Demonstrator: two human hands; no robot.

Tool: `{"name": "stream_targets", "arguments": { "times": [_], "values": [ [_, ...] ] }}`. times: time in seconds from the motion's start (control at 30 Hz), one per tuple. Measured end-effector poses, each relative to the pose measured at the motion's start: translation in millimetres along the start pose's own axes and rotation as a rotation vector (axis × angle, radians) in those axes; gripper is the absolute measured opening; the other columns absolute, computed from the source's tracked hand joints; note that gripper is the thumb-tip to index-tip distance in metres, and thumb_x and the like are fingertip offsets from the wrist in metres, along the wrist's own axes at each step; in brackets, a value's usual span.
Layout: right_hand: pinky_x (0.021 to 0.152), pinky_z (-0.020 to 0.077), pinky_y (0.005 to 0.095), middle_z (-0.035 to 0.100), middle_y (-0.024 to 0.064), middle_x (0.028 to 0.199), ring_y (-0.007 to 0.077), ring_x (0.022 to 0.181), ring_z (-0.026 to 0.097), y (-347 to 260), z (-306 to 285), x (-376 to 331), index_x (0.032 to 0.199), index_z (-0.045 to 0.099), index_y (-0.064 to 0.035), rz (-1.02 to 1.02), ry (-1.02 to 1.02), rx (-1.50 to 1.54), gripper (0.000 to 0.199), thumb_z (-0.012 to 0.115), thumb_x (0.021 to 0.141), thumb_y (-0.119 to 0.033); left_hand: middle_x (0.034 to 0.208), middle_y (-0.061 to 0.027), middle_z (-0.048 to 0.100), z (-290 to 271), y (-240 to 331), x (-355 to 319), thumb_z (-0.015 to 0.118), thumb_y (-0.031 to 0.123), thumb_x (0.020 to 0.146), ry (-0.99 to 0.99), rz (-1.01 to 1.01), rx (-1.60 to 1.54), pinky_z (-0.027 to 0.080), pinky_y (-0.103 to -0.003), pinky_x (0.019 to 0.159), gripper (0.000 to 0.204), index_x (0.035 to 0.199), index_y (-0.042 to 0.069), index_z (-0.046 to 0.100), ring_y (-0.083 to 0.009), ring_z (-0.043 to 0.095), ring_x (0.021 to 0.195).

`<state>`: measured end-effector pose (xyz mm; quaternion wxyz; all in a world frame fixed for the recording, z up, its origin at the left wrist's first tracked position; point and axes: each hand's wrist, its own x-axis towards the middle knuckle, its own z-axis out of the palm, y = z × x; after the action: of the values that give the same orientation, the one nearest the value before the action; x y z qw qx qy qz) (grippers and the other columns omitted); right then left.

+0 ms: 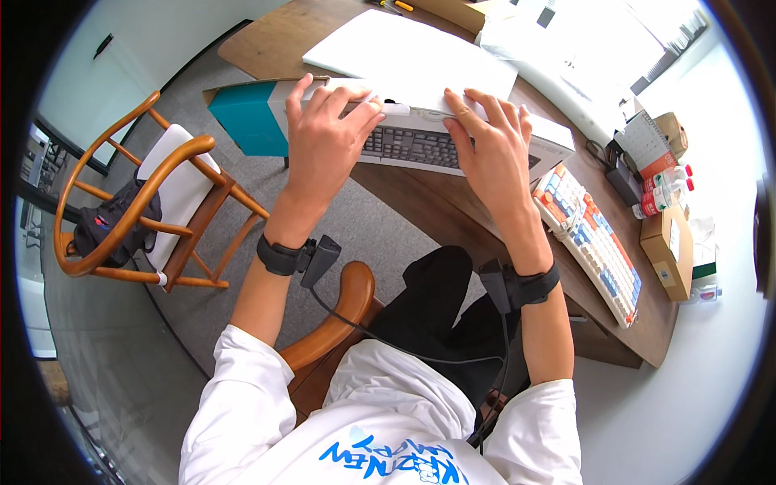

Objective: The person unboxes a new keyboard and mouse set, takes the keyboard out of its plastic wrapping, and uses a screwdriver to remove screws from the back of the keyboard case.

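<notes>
A long keyboard box (416, 147) lies across the near edge of the desk, its teal end sticking out past the edge at the left. Its white front bears a picture of a dark-keyed keyboard. My left hand (327, 133) grips the top edge left of the middle, with thumb and forefinger pinched at a white flap. My right hand (495, 145) holds the same edge further right, fingers over the top and thumb close to the front. Between the hands a small dark gap shows at the flap. What is inside the box is hidden.
Right of the box, a white, blue and orange keyboard (594, 246) rests on the wooden desk (271, 40). Behind is a white slab (396, 44). Red-capped bottles (667, 190) and a small carton (669, 252) stand far right. A wooden chair (174, 186) holds a dark bag (113, 222).
</notes>
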<state>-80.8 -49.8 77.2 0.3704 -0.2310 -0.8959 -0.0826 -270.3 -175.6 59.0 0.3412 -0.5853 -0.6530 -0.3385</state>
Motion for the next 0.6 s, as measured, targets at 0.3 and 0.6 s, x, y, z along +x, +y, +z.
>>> {"name": "stream_targets", "arguments": {
  "times": [0.3,0.6],
  "values": [
    [0.107,0.0328,0.0600,0.063,0.0060,0.121,0.0272,0.118,0.054,5.4,3.9,-1.2,0.125,0.068,-0.0208,0.006,0.017,0.001,0.033,0.068,0.092,-0.023,0.100,0.0023,0.070,7.3,3.8,1.0,0.075,0.018,0.085,0.009,-0.015,-0.001,0.040,-0.040,0.099,0.017,0.102,0.016,0.075,-0.0169,0.064,0.094],
    [0.108,0.0321,0.0568,0.063,0.0060,0.121,0.0272,0.118,0.053,6.4,4.1,2.5,0.125,0.068,-0.0218,0.013,0.040,0.007,0.035,0.069,0.090,-0.022,0.109,0.0000,0.069,15.0,0.4,3.6,0.071,0.014,0.087,0.060,0.079,-0.031,0.040,-0.044,0.101,0.010,0.097,0.015,0.071,-0.0192,0.062,0.100]
  ]
}}
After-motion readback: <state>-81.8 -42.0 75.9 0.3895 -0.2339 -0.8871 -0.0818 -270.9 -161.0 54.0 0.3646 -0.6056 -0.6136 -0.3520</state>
